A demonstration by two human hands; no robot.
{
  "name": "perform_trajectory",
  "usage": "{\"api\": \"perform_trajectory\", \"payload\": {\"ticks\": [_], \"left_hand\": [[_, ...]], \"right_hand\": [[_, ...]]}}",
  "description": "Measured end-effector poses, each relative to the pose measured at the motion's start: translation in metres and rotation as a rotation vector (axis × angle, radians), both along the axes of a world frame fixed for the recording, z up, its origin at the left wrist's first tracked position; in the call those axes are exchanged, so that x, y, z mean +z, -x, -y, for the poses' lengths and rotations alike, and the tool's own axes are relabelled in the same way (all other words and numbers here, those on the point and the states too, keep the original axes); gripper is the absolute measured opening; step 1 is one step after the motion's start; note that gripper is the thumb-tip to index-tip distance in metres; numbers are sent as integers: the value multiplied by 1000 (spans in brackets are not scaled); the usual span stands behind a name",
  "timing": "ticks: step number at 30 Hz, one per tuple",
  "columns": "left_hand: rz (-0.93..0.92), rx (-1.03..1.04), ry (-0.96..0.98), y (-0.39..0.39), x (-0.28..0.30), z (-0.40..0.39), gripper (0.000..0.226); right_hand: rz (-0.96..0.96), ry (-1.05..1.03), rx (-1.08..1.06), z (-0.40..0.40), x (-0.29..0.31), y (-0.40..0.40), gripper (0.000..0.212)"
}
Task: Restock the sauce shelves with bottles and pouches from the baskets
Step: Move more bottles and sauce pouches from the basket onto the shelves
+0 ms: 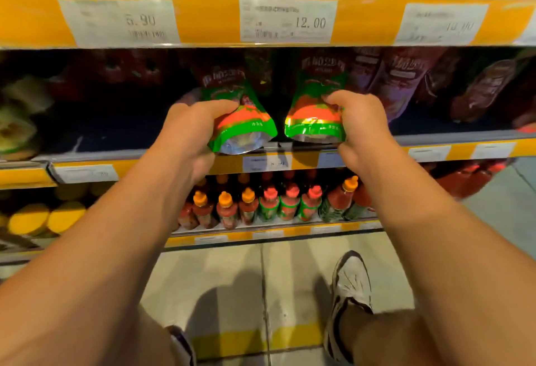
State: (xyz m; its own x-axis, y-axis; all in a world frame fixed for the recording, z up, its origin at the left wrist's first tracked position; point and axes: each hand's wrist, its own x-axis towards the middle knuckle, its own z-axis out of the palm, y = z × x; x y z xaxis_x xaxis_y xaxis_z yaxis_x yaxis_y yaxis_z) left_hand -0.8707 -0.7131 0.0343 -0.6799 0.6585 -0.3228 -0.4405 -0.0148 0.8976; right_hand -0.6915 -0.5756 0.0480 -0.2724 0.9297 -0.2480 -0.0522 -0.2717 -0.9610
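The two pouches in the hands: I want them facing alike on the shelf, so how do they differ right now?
The left pouch leans with its top to the left; the right pouch leans with its top to the right. The left pouch's silver base shows more than the right pouch's. The left hand grips one, the right hand the other. Both are green and red, held at the middle shelf.

Both arms outstretched, left hand (pixel 188 130) and right hand (pixel 362 127) each gripping.

L pouch (pixel 242 121) gripped by L hand (pixel 188 133), R pouch (pixel 316 116) by R hand (pixel 359 130), both held at mid shelf (pixel 435 140) edge.
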Motion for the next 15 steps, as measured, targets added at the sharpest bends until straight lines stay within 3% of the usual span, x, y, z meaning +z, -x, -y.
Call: {"api": "perform_trajectory", "payload": {"ticks": [1,6,9,15], "left_hand": [[-45,10,-22,1,-1,-3,47],[-144,46,-116,8,-6,-21,55],[-239,50,-99,16,-18,-30,63],[-369,47,-51,29,-36,-44,67]], "right_hand": [[11,-29,-16,-3,0,2,43],[57,-47,-109,-19,-7,14,29],[117,-57,-130,-28,-16,20,37],[261,-53,-99,-27,-31,29,32]]}}
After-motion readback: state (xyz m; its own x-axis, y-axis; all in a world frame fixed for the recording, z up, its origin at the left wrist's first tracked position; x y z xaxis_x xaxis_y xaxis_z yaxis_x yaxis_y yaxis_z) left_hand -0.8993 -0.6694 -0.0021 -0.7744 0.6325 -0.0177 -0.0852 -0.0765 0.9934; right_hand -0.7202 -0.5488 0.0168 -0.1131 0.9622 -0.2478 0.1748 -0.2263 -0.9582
